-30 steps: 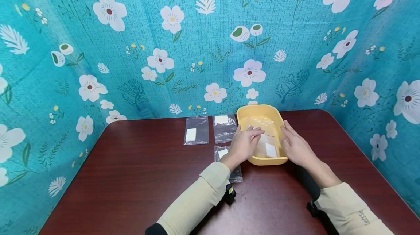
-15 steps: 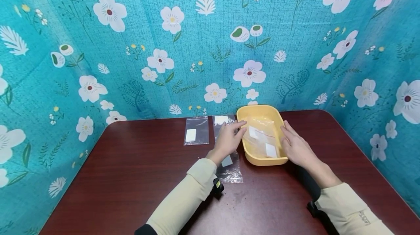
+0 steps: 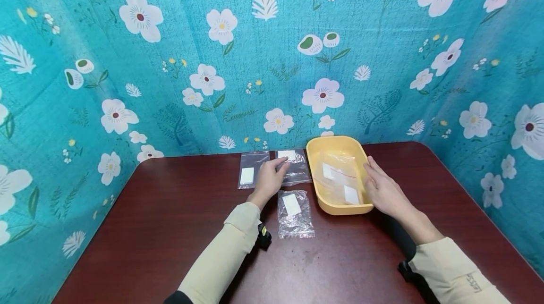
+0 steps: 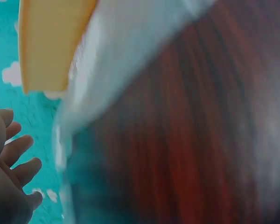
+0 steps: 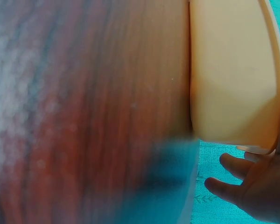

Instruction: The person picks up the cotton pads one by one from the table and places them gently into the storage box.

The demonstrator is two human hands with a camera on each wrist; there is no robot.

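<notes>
My left hand (image 3: 269,179), fingers extended, is over two flat clear plastic bags with white labels at the back of the table. It overlaps the edges of the left bag (image 3: 261,158) and the middle bag (image 3: 299,172); nothing shows in its grasp. A third, crinkled clear bag (image 3: 296,221) lies nearer the front. My right hand (image 3: 386,190) rests against the right rim of the yellow plastic basin (image 3: 340,209). In the right wrist view its fingers (image 5: 224,190) spread loosely beside the basin wall. Inside the basin lie clear zip bags (image 3: 340,176) with white labels.
The dark red-brown wooden table (image 3: 178,228) carries everything. A teal curtain (image 3: 246,58) with white flowers hangs right behind its back edge and along both sides. The basin stands near that back edge, close to the middle and front bags.
My left hand has moved left, out from over the basin, past its left rim to the bags, uncovering the front bag and the basin's contents. My right hand stays at the rim.
</notes>
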